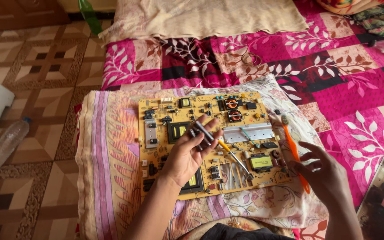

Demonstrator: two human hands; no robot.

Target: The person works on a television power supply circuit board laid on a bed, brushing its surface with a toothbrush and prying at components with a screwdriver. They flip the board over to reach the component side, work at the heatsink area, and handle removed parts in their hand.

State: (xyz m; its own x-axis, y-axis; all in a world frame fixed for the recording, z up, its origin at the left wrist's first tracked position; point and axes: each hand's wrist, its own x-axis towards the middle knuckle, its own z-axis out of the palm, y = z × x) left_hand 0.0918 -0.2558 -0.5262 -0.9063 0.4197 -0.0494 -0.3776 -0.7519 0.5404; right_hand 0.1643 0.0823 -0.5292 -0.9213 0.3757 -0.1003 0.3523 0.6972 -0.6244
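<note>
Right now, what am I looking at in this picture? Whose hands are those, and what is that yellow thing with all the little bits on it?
The picture comes from a camera worn on a person's head, looking down, so both hands are that person's own. The flat yellow circuit board is studded with small electronic parts and lies on a striped, flowery cloth-covered cushion at the edge of a pink patchwork bed cover. The left hand is palm up over the board and holds a few small dark cylinder-shaped parts. The right hand hovers open, holding nothing, over an orange plastic toothbrush. A yellow-handled screwdriver rests on the board. A clear plastic bottle lies on the patterned floor.
</note>
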